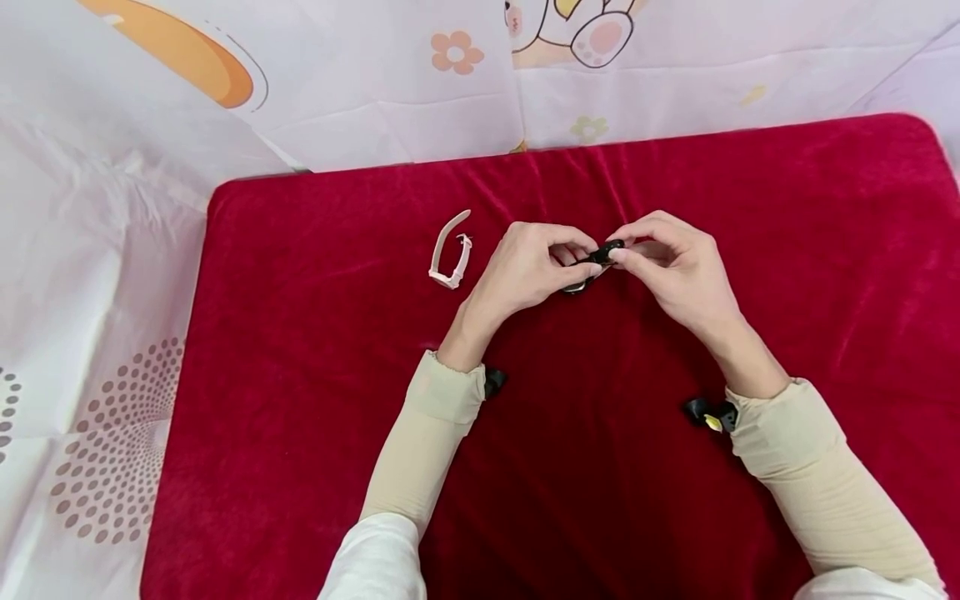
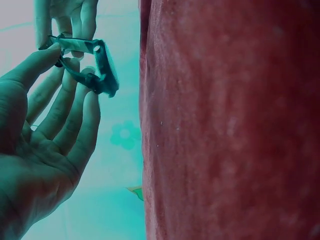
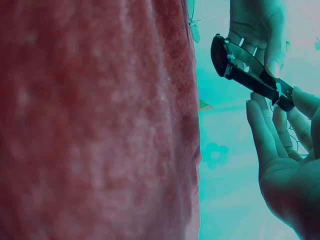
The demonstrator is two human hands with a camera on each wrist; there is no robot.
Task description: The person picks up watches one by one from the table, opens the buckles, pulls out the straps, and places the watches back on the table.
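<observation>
Both hands meet over the middle of a red velvet mat [image 1: 300, 375], working a small black watch [image 1: 596, 262] with a dark strap. My left hand [image 1: 525, 267] pinches the watch body between thumb and fingers. My right hand [image 1: 667, 258] pinches the strap end at the top. In the left wrist view the watch [image 2: 95, 65] sits at the fingertips of the left hand [image 2: 55, 125]. The right wrist view has the watch [image 3: 245, 70] held between both hands, with the right hand [image 3: 285, 165] below it.
A pale pink watch strap [image 1: 450, 254] lies on the mat just left of my left hand. The mat rests on a light cartoon-printed cloth [image 1: 112, 208] that covers the surface around it. Small black wrist cameras [image 1: 708, 412] sit at both cuffs.
</observation>
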